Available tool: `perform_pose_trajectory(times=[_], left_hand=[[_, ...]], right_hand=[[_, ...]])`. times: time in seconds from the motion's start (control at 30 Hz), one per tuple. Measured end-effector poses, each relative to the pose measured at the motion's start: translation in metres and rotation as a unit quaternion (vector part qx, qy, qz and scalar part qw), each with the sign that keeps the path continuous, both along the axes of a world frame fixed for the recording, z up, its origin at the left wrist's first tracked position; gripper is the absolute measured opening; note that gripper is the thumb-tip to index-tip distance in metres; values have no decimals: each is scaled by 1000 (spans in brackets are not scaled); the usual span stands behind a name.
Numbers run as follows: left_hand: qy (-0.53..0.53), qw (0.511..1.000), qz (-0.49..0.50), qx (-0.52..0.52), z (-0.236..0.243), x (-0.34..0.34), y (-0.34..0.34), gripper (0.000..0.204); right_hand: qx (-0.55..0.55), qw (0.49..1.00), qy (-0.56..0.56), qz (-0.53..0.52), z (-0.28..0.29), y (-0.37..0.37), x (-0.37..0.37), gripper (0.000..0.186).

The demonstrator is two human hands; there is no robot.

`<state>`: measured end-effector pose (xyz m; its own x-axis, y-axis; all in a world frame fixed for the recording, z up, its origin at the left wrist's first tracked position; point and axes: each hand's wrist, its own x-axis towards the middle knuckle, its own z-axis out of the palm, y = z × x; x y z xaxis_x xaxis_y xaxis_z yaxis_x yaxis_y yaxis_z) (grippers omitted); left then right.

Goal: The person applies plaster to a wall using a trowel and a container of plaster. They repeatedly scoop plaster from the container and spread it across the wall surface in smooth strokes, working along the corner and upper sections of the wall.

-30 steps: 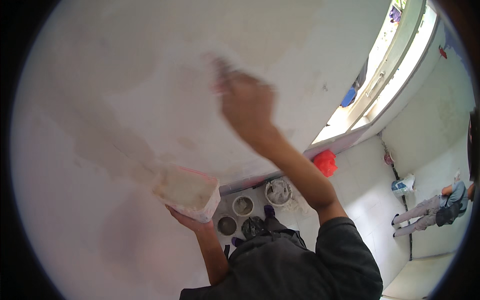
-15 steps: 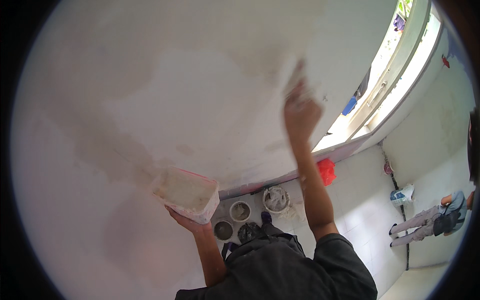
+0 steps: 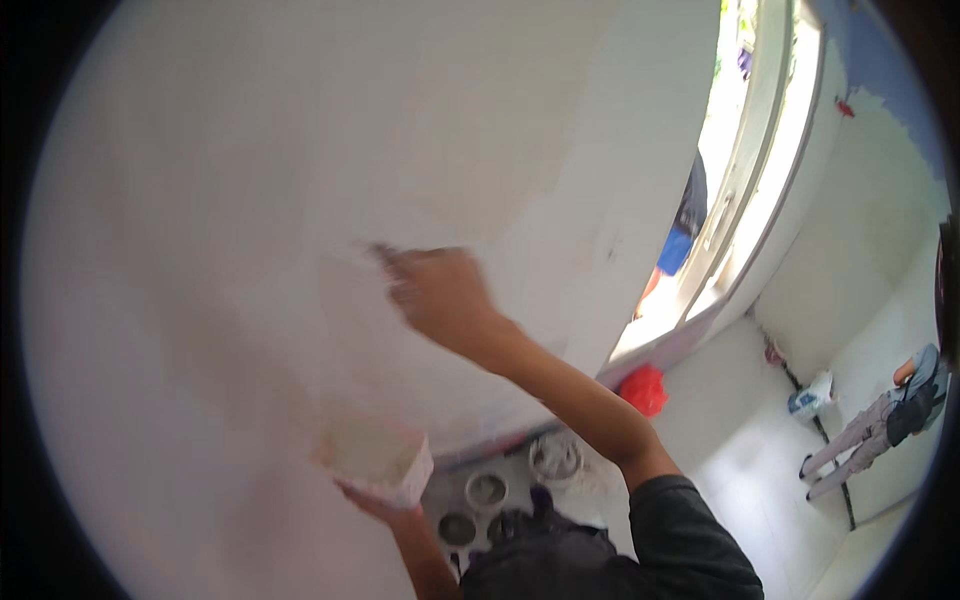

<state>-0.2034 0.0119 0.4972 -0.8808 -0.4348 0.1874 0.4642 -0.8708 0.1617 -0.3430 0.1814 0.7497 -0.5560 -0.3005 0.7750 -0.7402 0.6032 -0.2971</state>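
My right hand [image 3: 445,305] is closed round a putty knife [image 3: 376,250], blurred by motion, close against the white wall [image 3: 330,150]. Its blade is too smeared to make out clearly. Lower down, my left hand [image 3: 385,510] supports a pale rectangular plaster tub [image 3: 412,478] from beneath, with the fingers mostly hidden behind and under it. Off-white paste [image 3: 370,450] lies in the tub. Greyish damp-looking patches [image 3: 500,150] mark the wall around my right hand.
Buckets with grey or white material, such as a white bucket [image 3: 556,459], stand on the floor by my feet. A red plastic bag [image 3: 643,390] lies below the window [image 3: 745,180]. Another person [image 3: 880,420] stands at far right near a white-and-blue sack [image 3: 811,396].
My right hand has swept left and down across the wall with the putty knife. The tub in my left hand sits lower in view, and the whole view has shifted.
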Motion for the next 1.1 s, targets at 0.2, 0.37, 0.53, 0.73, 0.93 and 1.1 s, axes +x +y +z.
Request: perform_pose_trajectory(times=[0.2,0.37,0.53,0.73,0.93,1.1], left_hand=[[-84,987,102,92,-36,-18,8,57],[-40,999,27,5,57,-30,69,63],[-119,986,112,-24,38,-56,79,59],[-121,984,123,-39,-1,-86,85,56],[-4,1000,-1,27,-15,-95,91,56],[110,981,-118,109,-47,-81,58,56]], right_hand=[[-71,875,401,-261,204,205,-68,38],[64,823,309,-473,266,250,-129,38],[59,878,361,-309,162,232,-119,31],[9,820,365,-440,269,303,-123,31],[-8,852,375,-365,259,144,-86,28],[100,936,279,-191,152,104,-64,16]])
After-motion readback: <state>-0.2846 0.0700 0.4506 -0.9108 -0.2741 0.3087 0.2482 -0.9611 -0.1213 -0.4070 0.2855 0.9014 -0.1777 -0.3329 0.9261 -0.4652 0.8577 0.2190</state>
